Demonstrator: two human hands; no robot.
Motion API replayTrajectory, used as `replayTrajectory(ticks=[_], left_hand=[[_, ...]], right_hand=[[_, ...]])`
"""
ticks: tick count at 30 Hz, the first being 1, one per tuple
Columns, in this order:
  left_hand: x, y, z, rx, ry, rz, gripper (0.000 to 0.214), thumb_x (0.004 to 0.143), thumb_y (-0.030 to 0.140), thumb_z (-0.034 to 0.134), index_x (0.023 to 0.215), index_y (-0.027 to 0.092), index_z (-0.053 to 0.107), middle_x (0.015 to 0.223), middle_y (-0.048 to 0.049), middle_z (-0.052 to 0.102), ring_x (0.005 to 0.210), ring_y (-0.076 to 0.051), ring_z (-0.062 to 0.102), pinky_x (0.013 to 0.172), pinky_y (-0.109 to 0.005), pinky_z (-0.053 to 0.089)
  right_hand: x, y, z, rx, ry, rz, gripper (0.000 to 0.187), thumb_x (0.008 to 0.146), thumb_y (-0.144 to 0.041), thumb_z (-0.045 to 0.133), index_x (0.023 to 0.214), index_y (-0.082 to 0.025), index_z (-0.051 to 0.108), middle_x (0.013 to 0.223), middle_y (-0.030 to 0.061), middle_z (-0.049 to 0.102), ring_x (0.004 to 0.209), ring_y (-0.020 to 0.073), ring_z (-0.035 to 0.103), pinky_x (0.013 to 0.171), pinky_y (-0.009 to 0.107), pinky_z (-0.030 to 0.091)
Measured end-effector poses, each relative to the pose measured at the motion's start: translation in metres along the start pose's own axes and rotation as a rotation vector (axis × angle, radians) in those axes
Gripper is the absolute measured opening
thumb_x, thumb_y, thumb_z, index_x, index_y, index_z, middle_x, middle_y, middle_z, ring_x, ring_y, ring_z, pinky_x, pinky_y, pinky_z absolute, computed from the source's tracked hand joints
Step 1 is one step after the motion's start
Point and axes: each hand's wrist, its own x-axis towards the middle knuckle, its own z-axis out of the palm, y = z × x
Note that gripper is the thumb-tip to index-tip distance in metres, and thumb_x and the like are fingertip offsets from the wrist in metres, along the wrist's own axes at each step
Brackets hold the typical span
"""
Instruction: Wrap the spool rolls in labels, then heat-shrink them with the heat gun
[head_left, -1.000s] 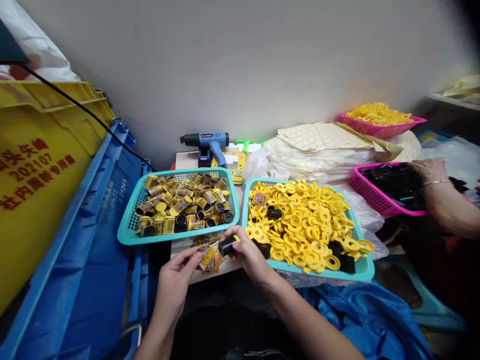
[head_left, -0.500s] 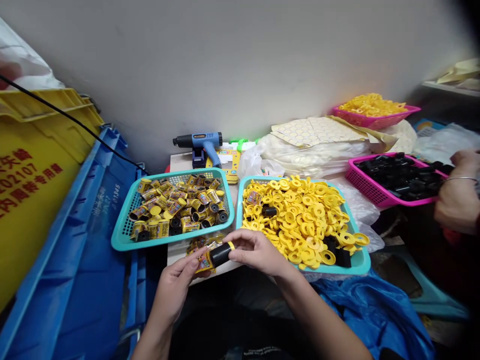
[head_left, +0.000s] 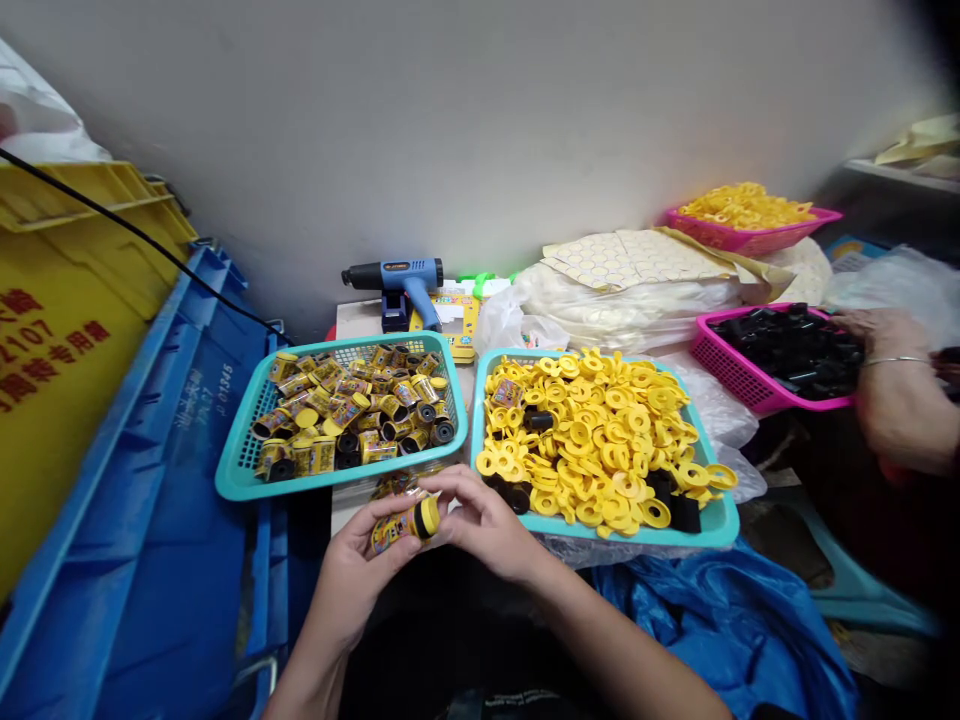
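Film cartridge (head_left: 397, 527) lies in the curled fingers of my left hand (head_left: 351, 560) — my right hand (head_left: 480, 520) pinches its capped end, steadying it between both.

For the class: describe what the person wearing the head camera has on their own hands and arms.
The left hand and right hand are bare: no gloves, and no ring or bracelet shows. The forearms are bare too, with no sleeves on them. A dark garment shows below them.
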Motion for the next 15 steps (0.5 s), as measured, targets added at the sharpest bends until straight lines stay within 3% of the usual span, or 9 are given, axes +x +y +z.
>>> replayTrajectory(ticks=[3,5,11,15], left_hand=[[0.000,0.002,0.003,-0.002,0.021,-0.006,0.034,0.050,0.030,0.087,0.082,0.022,0.076,0.094,-0.0057,0.075,0.090,-0.021,0.069,0.080,-0.027,0.055],[0.000,0.005,0.005,-0.006,0.037,-0.041,0.035,0.046,0.029,0.088,0.079,0.022,0.076,0.089,-0.0058,0.076,0.086,-0.021,0.070,0.077,-0.027,0.056],[-0.001,0.005,0.007,0.031,-0.040,-0.070,0.037,0.047,0.031,0.087,0.080,0.019,0.076,0.088,-0.0078,0.075,0.079,-0.022,0.068,0.071,-0.030,0.055],[-0.004,0.003,0.009,-0.072,-0.123,-0.050,0.035,0.062,0.039,0.081,0.089,0.020,0.070,0.089,-0.0062,0.071,0.079,-0.019,0.064,0.072,-0.029,0.052]], right_hand=[[0.000,0.009,0.010,0.423,-0.064,0.251,0.045,0.077,-0.048,0.073,0.115,-0.025,0.062,0.096,0.0019,0.059,0.076,0.0115,0.059,0.057,0.020,0.047],[0.000,0.014,0.016,0.580,-0.094,0.318,0.048,0.072,-0.047,0.078,0.109,-0.022,0.062,0.091,0.0010,0.061,0.070,0.0100,0.060,0.053,0.018,0.048],[0.000,0.019,0.022,0.587,-0.059,0.267,0.042,0.069,-0.040,0.081,0.098,-0.019,0.059,0.082,-0.0021,0.060,0.060,0.0075,0.058,0.048,0.017,0.051],[-0.001,0.017,0.015,0.611,-0.081,0.235,0.045,0.072,-0.050,0.076,0.099,-0.019,0.057,0.080,-0.0010,0.062,0.060,0.0093,0.060,0.047,0.018,0.050]])
